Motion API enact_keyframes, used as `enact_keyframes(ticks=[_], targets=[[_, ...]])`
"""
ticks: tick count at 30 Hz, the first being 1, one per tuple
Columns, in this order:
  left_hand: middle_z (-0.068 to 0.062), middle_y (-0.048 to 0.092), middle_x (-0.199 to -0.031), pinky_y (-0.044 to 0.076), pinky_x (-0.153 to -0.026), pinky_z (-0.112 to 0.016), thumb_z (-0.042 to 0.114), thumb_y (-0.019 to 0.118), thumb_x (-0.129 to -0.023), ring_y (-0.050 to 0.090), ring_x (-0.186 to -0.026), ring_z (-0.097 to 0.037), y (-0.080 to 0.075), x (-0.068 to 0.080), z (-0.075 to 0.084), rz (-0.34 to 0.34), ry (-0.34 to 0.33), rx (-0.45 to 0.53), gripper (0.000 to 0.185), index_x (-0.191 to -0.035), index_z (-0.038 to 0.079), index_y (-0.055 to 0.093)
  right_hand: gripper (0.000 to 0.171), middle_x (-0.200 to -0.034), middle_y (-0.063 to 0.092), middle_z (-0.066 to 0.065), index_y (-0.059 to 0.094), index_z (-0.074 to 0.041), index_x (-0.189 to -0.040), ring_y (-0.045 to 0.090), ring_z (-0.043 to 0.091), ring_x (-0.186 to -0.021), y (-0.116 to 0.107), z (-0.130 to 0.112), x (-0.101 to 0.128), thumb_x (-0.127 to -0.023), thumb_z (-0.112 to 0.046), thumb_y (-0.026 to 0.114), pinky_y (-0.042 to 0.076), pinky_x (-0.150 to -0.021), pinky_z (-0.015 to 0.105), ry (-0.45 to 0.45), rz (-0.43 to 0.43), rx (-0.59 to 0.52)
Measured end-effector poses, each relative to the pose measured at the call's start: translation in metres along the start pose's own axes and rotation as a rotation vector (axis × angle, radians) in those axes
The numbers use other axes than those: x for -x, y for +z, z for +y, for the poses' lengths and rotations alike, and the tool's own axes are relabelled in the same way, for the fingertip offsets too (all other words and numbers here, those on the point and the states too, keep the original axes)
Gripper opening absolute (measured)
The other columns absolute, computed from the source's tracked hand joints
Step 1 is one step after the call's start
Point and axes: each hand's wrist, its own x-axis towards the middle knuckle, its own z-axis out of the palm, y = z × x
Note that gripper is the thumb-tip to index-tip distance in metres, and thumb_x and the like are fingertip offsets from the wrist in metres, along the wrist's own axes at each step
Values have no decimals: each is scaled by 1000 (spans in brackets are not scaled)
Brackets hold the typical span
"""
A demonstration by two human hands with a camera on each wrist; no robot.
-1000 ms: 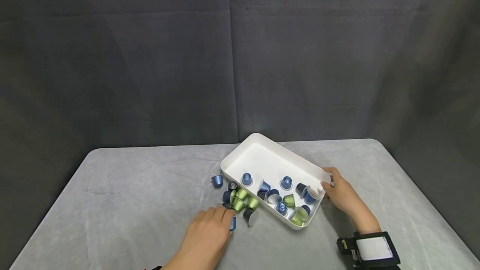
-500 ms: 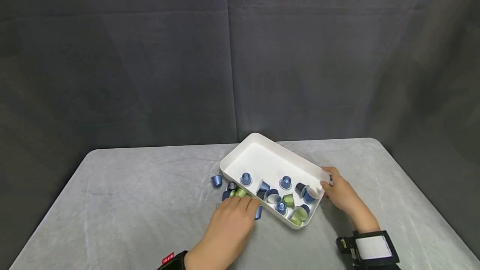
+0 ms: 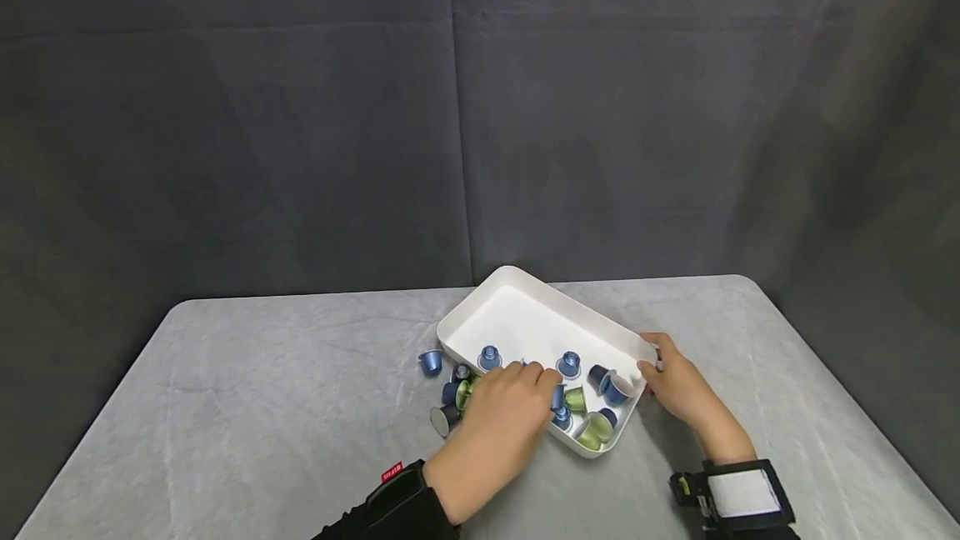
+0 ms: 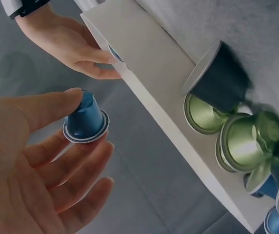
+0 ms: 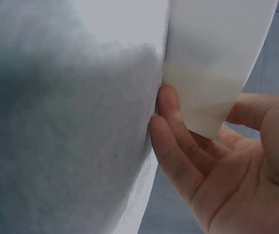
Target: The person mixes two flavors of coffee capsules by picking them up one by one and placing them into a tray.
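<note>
A blue coffee capsule point(image 4: 85, 119) is pinched between the thumb and fingers of my left hand point(image 3: 507, 417), which is over the near long wall of the white tray point(image 3: 551, 307). Inside the tray lie several blue and green capsules, among them an upright blue capsule point(image 3: 569, 364) and a green capsule point(image 3: 575, 399). My right hand point(image 3: 681, 380) holds the tray at its right end; in the right wrist view its fingers point(image 5: 171, 141) lie along the outer wall and the thumb is at the rim. My left hand hides part of the tray and of the capsules outside it.
Left of the tray, against its near wall, lies a loose pile with green capsules point(image 4: 249, 141) and a dark capsule point(image 3: 445, 419). One blue capsule point(image 3: 431, 362) stands a little apart. The table point(image 3: 285, 407) has a light grey cloth, and a dark curtain point(image 3: 300, 148) hangs behind it.
My left hand has moved right and up with the blue capsule, from beside the loose pile to over the tray's near wall. My right hand has stayed at the tray's end.
</note>
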Motion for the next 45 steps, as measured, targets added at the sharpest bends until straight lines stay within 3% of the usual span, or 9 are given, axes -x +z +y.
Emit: enact_keyframes(ticks=[6, 13, 17, 22, 26, 35, 45], targets=[[4, 63, -82, 43, -58, -24, 30, 85, -76, 59, -72, -12, 4, -14, 5, -13, 18, -36, 31, -96, 14, 68, 47, -83, 58, 15, 33, 10, -140, 56, 20, -66, 0, 0, 0, -99, -5, 51, 44, -57, 33, 2, 0, 1], [4, 61, -77, 39, -54, -23, 18, 81, -80, 57, -67, -11, 14, -28, 8, -8, 45, -52, 18, -87, 15, 65, 48, -80, 58, 13, 33, 9, -140, 56, 20, -66, -2, 0, 1, -99, -6, 51, 43, -58, 34, 8, -3, 14], [4, 61, -76, 40, -54, -23, 10, 79, -80, 56, -67, -11, 23, -35, 7, -40, 51, -65, 16, -86, 16, 65, 47, -78, 58, 12, 33, 9, -140, 55, 20, -65, -3, -1, 1, -100, -6, 52, 43, -58, 34, 8, -3, 17], [5, 63, -80, 42, -58, -24, 12, 77, -82, 59, -73, -11, 33, -42, 7, -124, 45, -92, 14, -91, 18, 67, 47, -80, 58, 13, 33, 9, -140, 56, 20, -66, -3, 0, 2, -100, -7, 52, 43, -58, 34, 6, -3, 11], [5, 65, -81, 42, -60, -25, 13, 77, -83, 60, -74, -12, 38, -45, 8, -177, 29, -91, 14, -91, 18, 67, 47, -81, 57, 14, 33, 10, -140, 56, 20, -66, -3, 0, 2, -100, -6, 51, 44, -57, 34, -1, -2, 3], [5, 66, -82, 44, -62, -26, 15, 73, -86, 61, -74, -12, 44, -50, 10, -214, 21, -110, 8, -92, 18, 68, 48, -81, 57, 14, 33, 10, -140, 55, 20, -67, -4, -1, 3, -100, -6, 52, 43, -58, 34, 6, -3, 11], [5, 67, -84, 46, -62, -26, 14, 69, -89, 62, -75, -12, 43, -51, 14, -189, 16, -123, 7, -95, 18, 71, 48, -81, 56, 13, 33, 10, -141, 56, 21, -67, -3, -1, 3, -100, -7, 52, 43, -58, 34, 12, -6, 11]])
